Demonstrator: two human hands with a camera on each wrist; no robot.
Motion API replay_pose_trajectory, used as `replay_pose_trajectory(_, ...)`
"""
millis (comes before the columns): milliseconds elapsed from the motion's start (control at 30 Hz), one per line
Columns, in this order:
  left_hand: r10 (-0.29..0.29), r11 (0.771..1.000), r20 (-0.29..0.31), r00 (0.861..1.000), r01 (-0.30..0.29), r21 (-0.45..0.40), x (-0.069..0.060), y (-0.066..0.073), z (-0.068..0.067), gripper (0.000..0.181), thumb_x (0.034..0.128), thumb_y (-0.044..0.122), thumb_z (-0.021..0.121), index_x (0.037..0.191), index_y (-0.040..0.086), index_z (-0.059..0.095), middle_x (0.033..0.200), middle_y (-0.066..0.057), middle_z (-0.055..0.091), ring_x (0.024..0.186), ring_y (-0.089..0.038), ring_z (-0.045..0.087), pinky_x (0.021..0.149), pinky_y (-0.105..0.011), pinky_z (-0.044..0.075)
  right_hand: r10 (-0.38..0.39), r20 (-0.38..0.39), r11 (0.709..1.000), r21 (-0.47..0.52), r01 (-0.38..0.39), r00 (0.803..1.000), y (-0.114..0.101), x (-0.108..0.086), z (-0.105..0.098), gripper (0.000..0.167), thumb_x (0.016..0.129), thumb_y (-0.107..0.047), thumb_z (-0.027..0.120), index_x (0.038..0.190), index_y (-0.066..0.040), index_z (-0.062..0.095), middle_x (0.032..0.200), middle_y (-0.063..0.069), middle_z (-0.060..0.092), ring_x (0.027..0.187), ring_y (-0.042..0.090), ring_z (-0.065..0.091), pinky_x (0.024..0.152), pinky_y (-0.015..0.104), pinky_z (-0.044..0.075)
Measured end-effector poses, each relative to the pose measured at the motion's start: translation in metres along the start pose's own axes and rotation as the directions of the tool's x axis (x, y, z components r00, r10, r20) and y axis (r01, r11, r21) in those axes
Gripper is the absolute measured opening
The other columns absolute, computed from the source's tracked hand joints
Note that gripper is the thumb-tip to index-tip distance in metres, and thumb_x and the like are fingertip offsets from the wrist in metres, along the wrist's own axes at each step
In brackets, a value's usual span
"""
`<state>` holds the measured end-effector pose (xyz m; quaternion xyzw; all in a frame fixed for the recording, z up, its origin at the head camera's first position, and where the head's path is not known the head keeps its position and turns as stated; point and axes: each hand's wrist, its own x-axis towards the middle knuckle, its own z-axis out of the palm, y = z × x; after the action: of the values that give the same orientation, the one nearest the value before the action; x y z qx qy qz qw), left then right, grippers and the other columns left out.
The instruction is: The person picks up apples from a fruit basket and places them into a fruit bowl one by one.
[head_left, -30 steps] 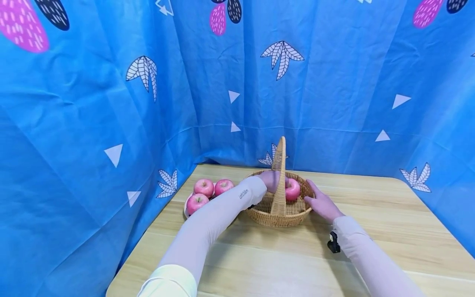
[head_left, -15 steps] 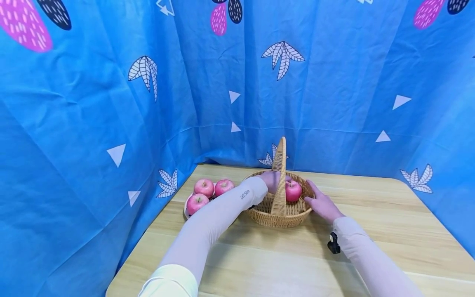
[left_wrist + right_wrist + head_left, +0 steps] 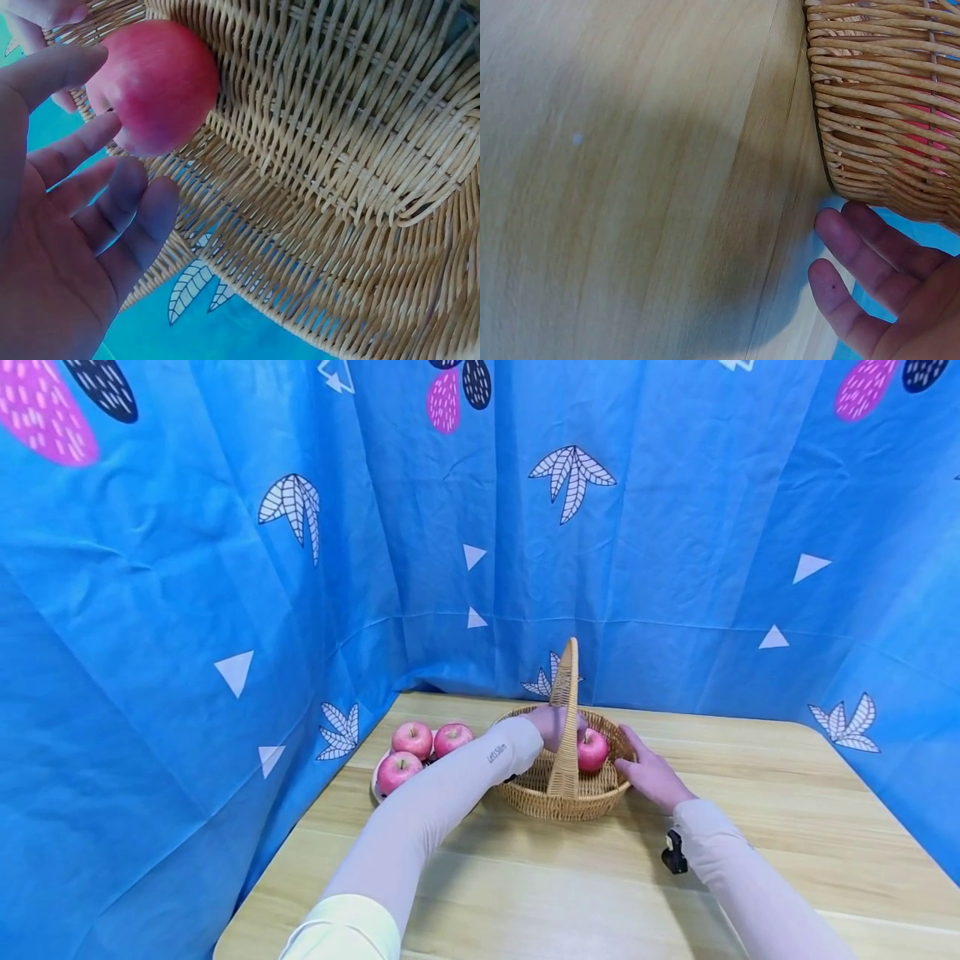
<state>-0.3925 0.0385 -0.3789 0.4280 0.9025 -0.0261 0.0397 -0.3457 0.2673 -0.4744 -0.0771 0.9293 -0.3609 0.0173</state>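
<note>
Inside the wicker basket [image 3: 536, 800], on its right side, a red apple [image 3: 593, 750] rests against the wall. My left hand [image 3: 551, 725] reaches under the tall handle [image 3: 564, 768]. In the left wrist view its fingers are loosely bent; the thumb and index fingertips lie at the side of the apple [image 3: 161, 86], not wrapped round it. My right hand [image 3: 656, 774] holds the basket's right rim, thumb over the edge and fingers outside. The right wrist view shows fingertips of that hand [image 3: 885, 292] along the woven wall [image 3: 885, 135].
Left of the basket, several red apples [image 3: 399, 771] sit on a white plate [image 3: 377, 783], partly hidden by my left sleeve [image 3: 435, 802]. A light wooden table [image 3: 540, 885] carries everything. Blue patterned cloth [image 3: 660, 568] hangs behind and on both sides.
The apple in the basket has settled slightly lower, and more of its top shows beside my left fingers. My right hand stays at the rim; the basket stands still.
</note>
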Motion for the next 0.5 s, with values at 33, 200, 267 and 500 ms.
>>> replay_pose_trajectory(33,-0.009,1.0,0.007,1.0,0.009,-0.015,0.0005,-0.0003,0.0003,0.022,0.0939,0.02,0.065,0.115,0.017,0.07,0.11,0.004,0.067,0.098,-0.011,0.06,0.084,-0.021,0.048,0.0,0.001,1.0,-0.001,0.0,1.0,0.0,0.0002,-0.0001,0.077,0.103,-0.033,0.048,0.163,-0.027,0.0,0.156,0.036,0.027,0.137,0.062,0.032,0.107,0.076,0.024)
replay_pose_trajectory(200,-0.055,0.996,0.03,0.998,0.056,-0.065,0.0011,-0.003,0.0016,0.027,0.0953,0.02,0.061,0.122,0.018,0.064,0.112,0.003,0.066,0.096,-0.012,0.06,0.083,-0.023,0.049,-0.001,0.003,1.0,0.008,0.001,1.0,0.0,0.0011,-0.0014,0.077,0.103,-0.033,0.048,0.163,-0.027,0.001,0.156,0.036,0.027,0.137,0.062,0.032,0.107,0.076,0.024)
replay_pose_trajectory(267,-0.062,0.996,0.02,0.998,0.063,-0.068,0.0008,-0.0042,0.0011,0.022,0.0983,0.02,0.055,0.118,0.018,0.065,0.107,0.002,0.066,0.093,-0.012,0.061,0.084,-0.024,0.049,-0.005,0.002,1.0,0.007,0.005,1.0,0.0002,0.0013,-0.0024,0.077,0.103,-0.034,0.047,0.163,-0.027,0.001,0.156,0.036,0.027,0.137,0.062,0.031,0.107,0.076,0.024)
replay_pose_trajectory(500,-0.055,0.997,0.018,0.998,0.055,-0.044,0.0011,-0.0064,-0.0001,0.021,0.1015,0.029,0.049,0.104,0.017,0.066,0.097,-0.001,0.063,0.088,-0.015,0.06,0.082,-0.028,0.05,-0.015,-0.007,1.0,-0.006,0.015,1.0,0.0013,0.0011,-0.0055,0.077,0.102,-0.037,0.047,0.163,-0.026,0.001,0.157,0.035,0.026,0.137,0.062,0.031,0.107,0.076,0.024)
